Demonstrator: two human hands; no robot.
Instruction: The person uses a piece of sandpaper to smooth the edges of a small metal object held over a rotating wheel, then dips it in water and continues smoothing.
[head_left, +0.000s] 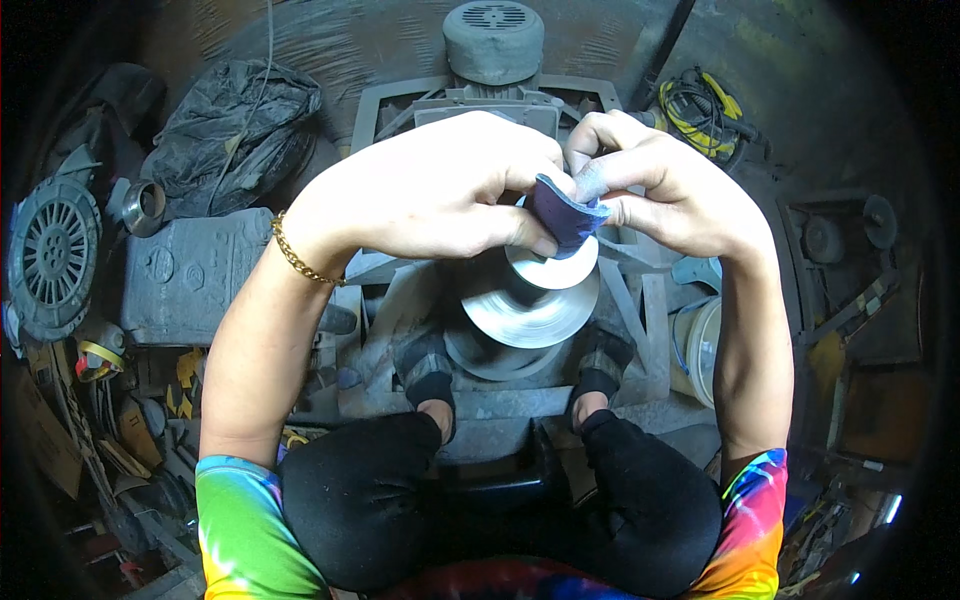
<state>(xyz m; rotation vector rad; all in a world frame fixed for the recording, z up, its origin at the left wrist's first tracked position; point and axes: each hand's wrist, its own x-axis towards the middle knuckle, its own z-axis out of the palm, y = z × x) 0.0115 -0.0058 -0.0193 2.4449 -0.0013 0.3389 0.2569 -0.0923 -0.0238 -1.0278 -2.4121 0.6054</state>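
Note:
A folded dark purple sheet (568, 219), perhaps abrasive cloth, is pinched between my two hands in front of me. The thumb of my left hand (480, 202) presses on its left lower side. My right hand (645, 180) grips its upper right edge between thumb and fingers. Just under the sheet is a pale, shiny round metal piece (553, 277). Below that lies a wider metal disc (532, 322) whose blurred streaks look like spinning. The sheet overlaps the upper piece, but I cannot tell whether it touches it. The fingertips behind the sheet are partly hidden.
A dusty electric motor (493, 45) stands behind on the metal frame (637, 330). To the left are a grey case (195, 277), a plastic bag (232, 127) and a slotted wheel cover (54, 257). On the right stand a white bucket (705, 352) and a yellow-and-black machine (701, 112) with a cable.

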